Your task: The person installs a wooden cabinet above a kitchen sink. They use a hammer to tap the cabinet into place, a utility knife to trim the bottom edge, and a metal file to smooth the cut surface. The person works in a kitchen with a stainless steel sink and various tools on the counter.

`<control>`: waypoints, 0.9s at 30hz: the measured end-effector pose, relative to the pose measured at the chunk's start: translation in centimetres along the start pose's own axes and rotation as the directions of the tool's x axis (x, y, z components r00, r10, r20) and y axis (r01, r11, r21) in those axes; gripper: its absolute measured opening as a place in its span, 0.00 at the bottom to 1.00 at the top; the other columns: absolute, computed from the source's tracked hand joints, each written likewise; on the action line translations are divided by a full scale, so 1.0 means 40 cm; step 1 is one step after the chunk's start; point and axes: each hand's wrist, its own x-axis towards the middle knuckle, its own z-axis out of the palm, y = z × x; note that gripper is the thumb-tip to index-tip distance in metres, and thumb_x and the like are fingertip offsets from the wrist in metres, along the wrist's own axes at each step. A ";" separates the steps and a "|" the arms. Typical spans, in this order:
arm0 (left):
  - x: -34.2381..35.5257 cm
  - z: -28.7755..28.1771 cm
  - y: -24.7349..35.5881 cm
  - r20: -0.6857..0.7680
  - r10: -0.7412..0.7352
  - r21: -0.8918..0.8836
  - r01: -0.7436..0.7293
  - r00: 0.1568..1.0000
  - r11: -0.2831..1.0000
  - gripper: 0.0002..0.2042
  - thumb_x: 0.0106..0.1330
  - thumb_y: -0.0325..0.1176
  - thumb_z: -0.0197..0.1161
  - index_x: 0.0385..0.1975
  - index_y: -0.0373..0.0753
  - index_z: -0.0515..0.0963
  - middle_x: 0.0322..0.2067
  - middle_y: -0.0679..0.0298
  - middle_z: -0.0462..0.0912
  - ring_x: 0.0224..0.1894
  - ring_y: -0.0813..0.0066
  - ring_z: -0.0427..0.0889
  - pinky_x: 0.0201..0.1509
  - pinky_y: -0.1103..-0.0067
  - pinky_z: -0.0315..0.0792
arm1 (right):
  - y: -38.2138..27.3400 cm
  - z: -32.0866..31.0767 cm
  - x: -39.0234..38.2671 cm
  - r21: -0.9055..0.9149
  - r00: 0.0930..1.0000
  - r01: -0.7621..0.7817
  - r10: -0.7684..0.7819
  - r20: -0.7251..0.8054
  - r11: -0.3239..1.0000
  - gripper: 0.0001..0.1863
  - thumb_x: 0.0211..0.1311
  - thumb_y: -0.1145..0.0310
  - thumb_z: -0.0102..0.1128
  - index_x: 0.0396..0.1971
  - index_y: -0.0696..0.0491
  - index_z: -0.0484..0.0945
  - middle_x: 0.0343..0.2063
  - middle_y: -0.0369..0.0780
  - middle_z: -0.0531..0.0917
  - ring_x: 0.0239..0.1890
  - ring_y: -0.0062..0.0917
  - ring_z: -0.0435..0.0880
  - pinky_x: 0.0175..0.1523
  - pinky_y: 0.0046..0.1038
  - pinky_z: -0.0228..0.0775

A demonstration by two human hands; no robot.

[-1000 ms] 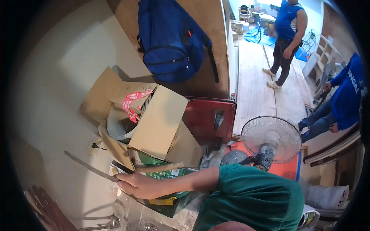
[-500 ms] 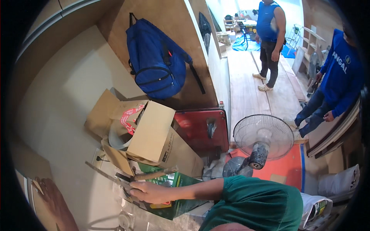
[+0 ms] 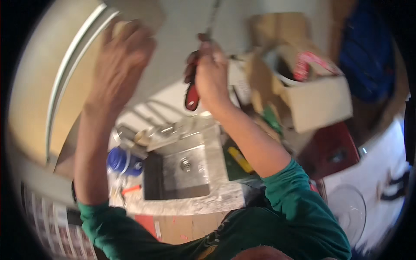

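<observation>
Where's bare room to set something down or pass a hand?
The sink basin looks bare around its drain, as does the counter strip along its front. A gap shows between the left hand and the red-handled tool in the right hand. Crowded: left of the basin, blue container and orange item; right, yellow item and open carton.

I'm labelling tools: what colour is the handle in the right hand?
The handle is red, dark-edged; best seen in the head view.

- Sink set in worktop
- Container left of sink
- Carton right of sink
- Backpack right of carton
- Tool in right grip, left of carton
</observation>
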 end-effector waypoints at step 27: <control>0.105 0.056 -0.106 -0.599 -0.331 0.073 0.461 0.730 0.885 0.14 0.63 0.27 0.59 0.47 0.49 0.84 0.64 0.52 0.62 0.69 0.61 0.61 0.64 0.70 0.69 | 0.310 0.102 -0.193 -0.113 0.928 0.162 -0.113 0.356 0.980 0.16 0.71 0.74 0.42 0.54 0.62 0.71 0.18 0.36 0.73 0.18 0.19 0.73 0.25 0.25 0.66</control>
